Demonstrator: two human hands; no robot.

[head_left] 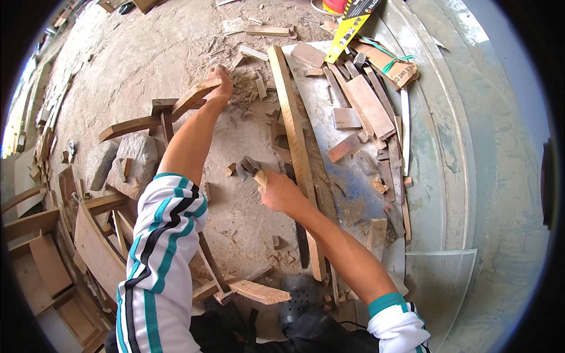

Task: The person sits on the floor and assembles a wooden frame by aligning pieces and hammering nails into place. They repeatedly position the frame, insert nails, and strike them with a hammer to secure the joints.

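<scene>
With my left arm stretched forward, my left hand [221, 87] is closed round the far end of a wooden frame [132, 126], its fingers partly hidden. The frame is made of jointed wooden bars. It runs under my left forearm and comes out again near my feet, where a lower bar [259, 290] shows. Closed round a short wooden handle, my right hand [281, 192] holds a hammer [249, 168] over the floor in the middle. Its metal head points to the left, apart from the frame.
A long wooden beam [294, 135] lies right of my right hand, with a saw blade [302, 247] beside it. Further right, wood offcuts [368, 106] and a yellow-and-black sleeve [347, 32] lie near glass sheets [441, 282]. Stone blocks [138, 159] and cabinet-like wooden pieces [50, 265] stand left.
</scene>
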